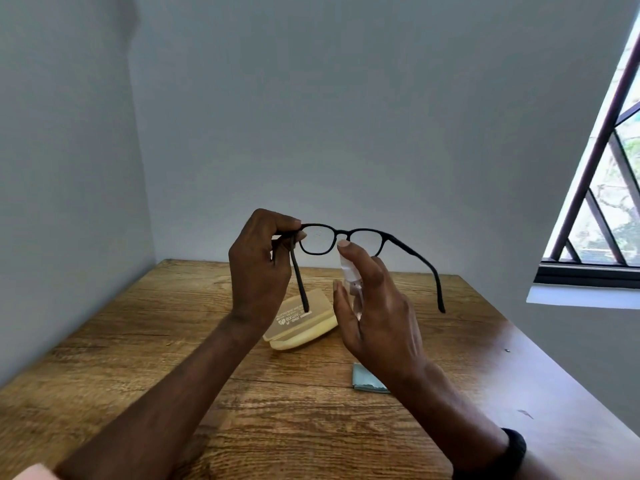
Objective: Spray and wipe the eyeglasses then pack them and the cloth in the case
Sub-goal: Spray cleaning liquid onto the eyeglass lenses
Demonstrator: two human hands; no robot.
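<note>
Pale grey walls (346, 116) meet in a corner behind a wooden table (138, 358), and a barred window (606, 202) stands at the right edge. Both forearms reach in over the tabletop. The left hand (259, 271) is curled, with thumb and fingers pinching the black eyeglasses (384, 237) at the hinge corner on that side. It holds them up above the table with both temples unfolded and pointing back toward the person. The right hand (377, 306) grips a small clear spray bottle (349, 271) just below the frame's bridge. Its index fingertip rests on top of the nozzle and its thumb lies along the bottle's side, while the other fingers stay fairly straight. A pale yellow eyeglass case (304, 327) with printed lettering on its lid lies on the table beneath the hands. A folded light blue cloth (367, 379) lies nearer the person, partly hidden by the right wrist. A black wristband (512, 452) circles that forearm.
</note>
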